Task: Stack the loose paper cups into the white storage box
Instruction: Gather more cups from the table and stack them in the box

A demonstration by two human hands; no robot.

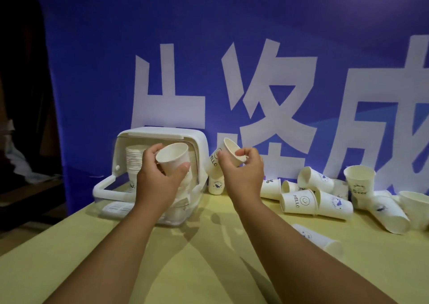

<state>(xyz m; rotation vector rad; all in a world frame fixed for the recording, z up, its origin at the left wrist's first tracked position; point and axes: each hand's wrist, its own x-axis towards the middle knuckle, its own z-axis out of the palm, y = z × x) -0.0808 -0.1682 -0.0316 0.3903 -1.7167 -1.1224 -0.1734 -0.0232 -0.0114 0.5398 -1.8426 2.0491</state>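
The white storage box point(162, 134) stands on the yellow table at centre left, its clear door point(109, 187) swung down toward me. A tall stack of cups point(133, 159) fills its left side. My left hand point(157, 176) grips a white paper cup point(173, 158) in front of the box opening, mouth toward me. My right hand point(241, 169) pinches a second paper cup point(232, 151) just right of the box, tilted, mouth up and to the left. Several loose cups point(299, 201) lie scattered on the table to the right.
A blue banner point(209, 48) with large white characters hangs right behind the table. Two cups point(216, 182) stand stacked against the box's right side. One cup point(315, 236) lies on its side near my right forearm. The table edge point(46, 231) runs at the left.
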